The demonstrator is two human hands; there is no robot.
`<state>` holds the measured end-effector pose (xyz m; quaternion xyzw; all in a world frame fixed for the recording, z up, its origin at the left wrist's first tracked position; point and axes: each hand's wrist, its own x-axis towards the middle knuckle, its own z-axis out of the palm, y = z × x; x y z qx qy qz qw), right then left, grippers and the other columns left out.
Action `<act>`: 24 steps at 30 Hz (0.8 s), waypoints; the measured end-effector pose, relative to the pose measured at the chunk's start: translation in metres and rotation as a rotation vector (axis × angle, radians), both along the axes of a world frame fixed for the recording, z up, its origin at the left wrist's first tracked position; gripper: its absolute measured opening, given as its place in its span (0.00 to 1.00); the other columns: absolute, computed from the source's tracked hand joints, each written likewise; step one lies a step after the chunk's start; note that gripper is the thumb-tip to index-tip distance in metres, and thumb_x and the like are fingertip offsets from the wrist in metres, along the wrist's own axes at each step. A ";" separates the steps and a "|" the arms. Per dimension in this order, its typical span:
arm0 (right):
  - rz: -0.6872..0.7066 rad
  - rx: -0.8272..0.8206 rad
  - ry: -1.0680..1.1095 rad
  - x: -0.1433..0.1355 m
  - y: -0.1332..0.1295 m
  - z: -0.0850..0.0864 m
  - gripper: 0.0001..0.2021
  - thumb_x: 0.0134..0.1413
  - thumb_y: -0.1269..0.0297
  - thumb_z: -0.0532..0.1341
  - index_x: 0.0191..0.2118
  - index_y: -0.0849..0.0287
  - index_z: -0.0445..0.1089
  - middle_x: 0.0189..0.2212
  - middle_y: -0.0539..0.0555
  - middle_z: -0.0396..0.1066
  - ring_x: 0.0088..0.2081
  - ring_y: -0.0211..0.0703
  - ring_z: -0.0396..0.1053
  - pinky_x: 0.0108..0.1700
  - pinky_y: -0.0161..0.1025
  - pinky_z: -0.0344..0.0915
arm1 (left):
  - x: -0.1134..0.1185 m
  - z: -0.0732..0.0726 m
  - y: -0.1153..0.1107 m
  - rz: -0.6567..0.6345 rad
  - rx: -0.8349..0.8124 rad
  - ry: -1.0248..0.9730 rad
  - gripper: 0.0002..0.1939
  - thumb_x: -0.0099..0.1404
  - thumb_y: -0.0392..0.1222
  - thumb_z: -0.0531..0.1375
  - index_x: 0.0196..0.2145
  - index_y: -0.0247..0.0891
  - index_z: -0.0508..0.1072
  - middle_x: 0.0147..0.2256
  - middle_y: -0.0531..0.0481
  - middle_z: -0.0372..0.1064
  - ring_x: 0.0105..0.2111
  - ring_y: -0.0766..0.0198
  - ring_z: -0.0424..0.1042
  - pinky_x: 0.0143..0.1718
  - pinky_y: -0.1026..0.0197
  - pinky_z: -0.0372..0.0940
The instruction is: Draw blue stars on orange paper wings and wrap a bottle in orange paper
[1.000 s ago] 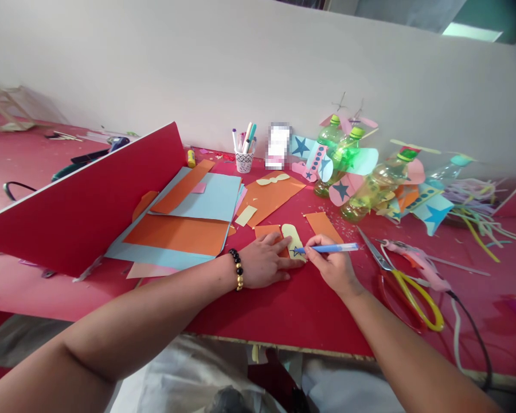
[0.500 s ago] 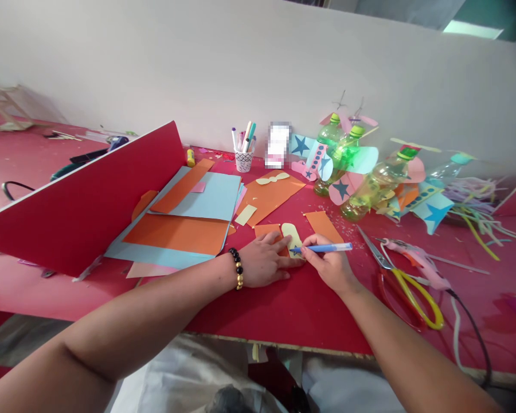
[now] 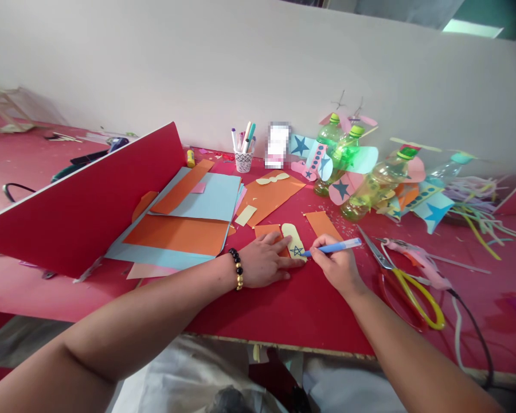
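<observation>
A pale yellow paper piece with a rounded end (image 3: 290, 232) lies on the red table, a blue outlined star (image 3: 297, 251) drawn near its lower end. My left hand (image 3: 264, 261), wearing a bead bracelet on the wrist, rests flat with fingers spread, two of them pressing the yellow paper's left and lower edges. In my right hand (image 3: 334, 265) is a blue marker pen (image 3: 337, 246), its tip at the star's right side. An orange paper piece (image 3: 267, 230) lies partly under my left fingers. Just beyond my right hand is another orange strip (image 3: 322, 224).
Scissors (image 3: 395, 275) and a pink glue gun (image 3: 417, 261) with a cord lie at right. Bottle crafts (image 3: 365, 183) stand behind. Orange and blue sheets (image 3: 180, 232) are stacked left, beside a red board (image 3: 98, 201). A pen cup (image 3: 243, 162) and a phone (image 3: 277, 145) stand at the wall.
My right hand and the marker have moved slightly right, and more of the blue star's lines show on the yellow paper. My left hand has stayed in place.
</observation>
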<state>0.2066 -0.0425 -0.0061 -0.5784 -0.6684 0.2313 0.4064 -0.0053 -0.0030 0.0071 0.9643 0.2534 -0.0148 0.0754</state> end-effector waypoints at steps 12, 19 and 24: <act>-0.012 0.002 0.036 0.001 -0.001 0.000 0.07 0.53 0.66 0.57 0.25 0.57 0.62 0.19 0.45 0.57 0.22 0.36 0.55 0.25 0.34 0.53 | 0.000 -0.005 0.001 -0.006 0.011 -0.033 0.23 0.70 0.56 0.48 0.62 0.61 0.56 0.64 0.45 0.45 0.58 0.43 0.50 0.54 0.43 0.54; 0.010 0.006 0.041 0.002 0.000 -0.002 0.07 0.54 0.64 0.57 0.26 0.57 0.62 0.20 0.46 0.58 0.23 0.36 0.56 0.26 0.35 0.54 | 0.000 0.004 -0.001 0.005 -0.018 0.003 0.23 0.70 0.54 0.49 0.62 0.60 0.56 0.65 0.46 0.45 0.59 0.44 0.49 0.54 0.43 0.54; 0.009 0.003 0.041 0.001 0.000 -0.002 0.07 0.54 0.64 0.57 0.26 0.57 0.63 0.19 0.46 0.58 0.22 0.36 0.56 0.25 0.35 0.54 | 0.000 0.002 -0.001 0.000 -0.009 -0.006 0.23 0.70 0.54 0.49 0.62 0.60 0.57 0.65 0.46 0.45 0.59 0.43 0.49 0.54 0.43 0.54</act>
